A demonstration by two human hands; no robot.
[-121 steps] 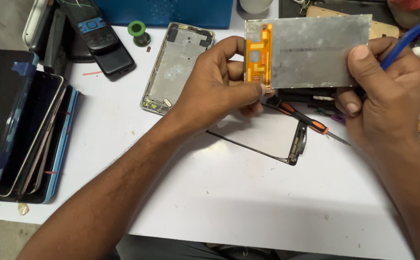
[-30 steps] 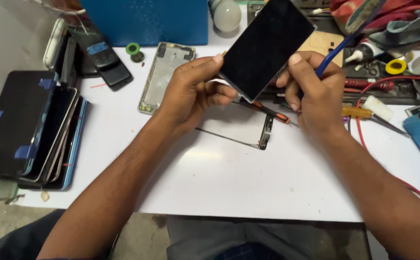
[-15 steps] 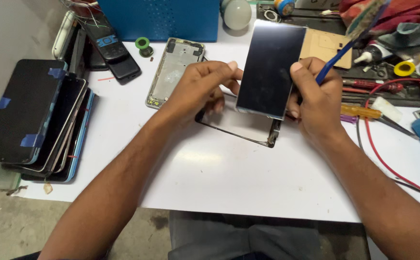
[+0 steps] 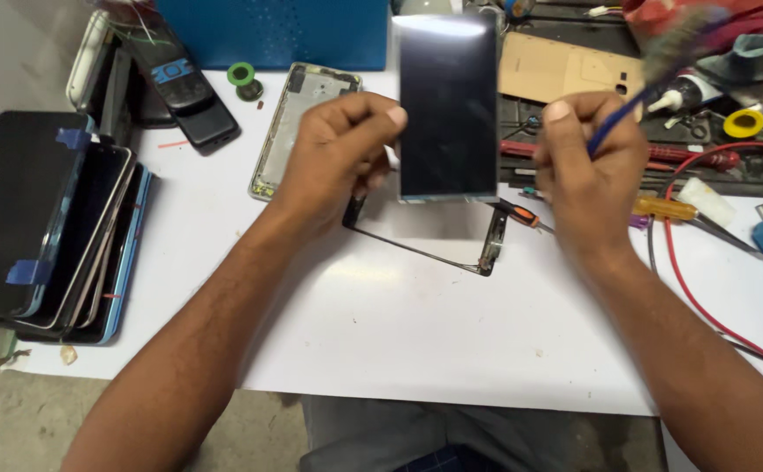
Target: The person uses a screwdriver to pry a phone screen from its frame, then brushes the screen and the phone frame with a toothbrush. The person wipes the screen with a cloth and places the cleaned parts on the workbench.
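I hold a dark rectangular phone display panel (image 4: 448, 109) upright above the white table, its glossy face toward me. My left hand (image 4: 338, 162) pinches its left edge. My right hand (image 4: 589, 166) touches its right edge with the thumb and also grips a blue-handled brush (image 4: 635, 100) that points up to the right. Under the panel a thin black glass frame (image 4: 451, 245) lies flat on the white table (image 4: 416, 332).
A silver phone mid-frame (image 4: 298, 122) lies left of my left hand. Several stacked phones (image 4: 58, 227) sit at the left edge, dark handsets (image 4: 191, 96) behind them. Screwdrivers (image 4: 521, 214), a red wire (image 4: 687, 280), a tan back cover (image 4: 565, 74) and tape rolls crowd the right.
The panel was flipped from its metal back with orange flex to its dark face, then raised upright and squared up. My hands moved slightly apart along its edges.
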